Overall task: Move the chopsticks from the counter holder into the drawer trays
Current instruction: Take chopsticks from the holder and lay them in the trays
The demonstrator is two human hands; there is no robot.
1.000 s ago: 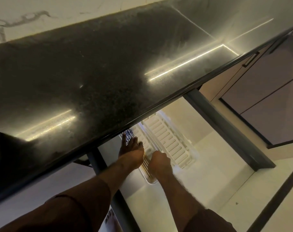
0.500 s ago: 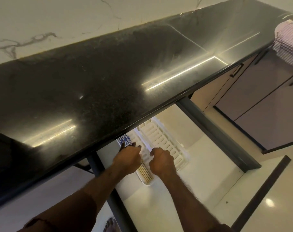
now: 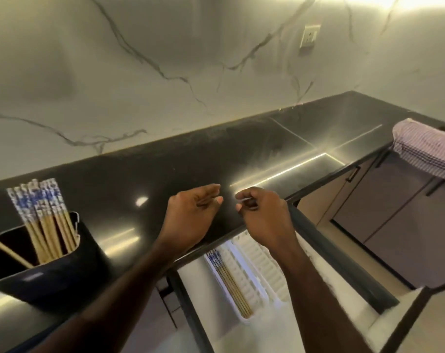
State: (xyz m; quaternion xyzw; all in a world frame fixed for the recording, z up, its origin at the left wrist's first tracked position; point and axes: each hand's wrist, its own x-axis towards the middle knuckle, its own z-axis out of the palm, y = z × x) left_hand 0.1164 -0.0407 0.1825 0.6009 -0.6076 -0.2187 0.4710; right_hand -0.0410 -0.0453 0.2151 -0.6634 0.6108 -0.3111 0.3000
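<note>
Both hands hover above the front edge of the black counter [image 3: 165, 159], holding nothing. The left hand [image 3: 190, 212] is loosely curled with fingertips apart; the right hand [image 3: 263, 215] is half-curled too, fingers bent inward.

Below the counter's edge, the open drawer [image 3: 267, 324] holds two white ribbed plastic trays. The left tray [image 3: 241, 317] carries a small flat bundle of chopsticks [image 3: 229, 281], too tightly packed to count. The right tray [image 3: 267, 271] shows only bare ribs.

At the counter's left end stands one dark, rounded holder [image 3: 63, 271]. More chopsticks [image 3: 43, 215] lean upright in it, roughly ten, pale wooden shafts with blue-and-white patterned tops. One checked cloth [image 3: 425, 149] drapes at the counter's right end.
</note>
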